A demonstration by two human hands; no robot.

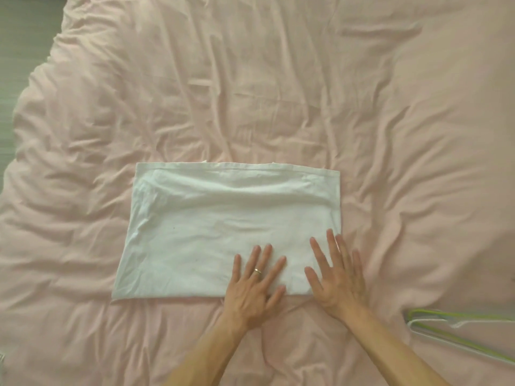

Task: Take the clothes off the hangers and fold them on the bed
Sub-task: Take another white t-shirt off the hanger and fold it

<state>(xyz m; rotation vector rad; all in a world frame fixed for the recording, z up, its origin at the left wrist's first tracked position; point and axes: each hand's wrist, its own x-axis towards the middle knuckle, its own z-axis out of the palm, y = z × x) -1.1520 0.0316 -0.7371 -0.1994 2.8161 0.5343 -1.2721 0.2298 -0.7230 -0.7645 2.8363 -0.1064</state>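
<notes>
Lower centre of frame: left hand (252, 288) and right hand (338, 277), fingers spread flat, pressing folded white garment (223, 224) on pink bed (278, 93).

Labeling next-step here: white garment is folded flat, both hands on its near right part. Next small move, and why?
Probably fold the right end over to the left: the white garment lies as a wide rectangle on the pink duvet, and the left hand and right hand rest open and flat by that end. The hangers lie empty.

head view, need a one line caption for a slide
Both hands, left hand and right hand, press flat on a folded white garment on the pink duvet; green hangers lie alongside.
</notes>
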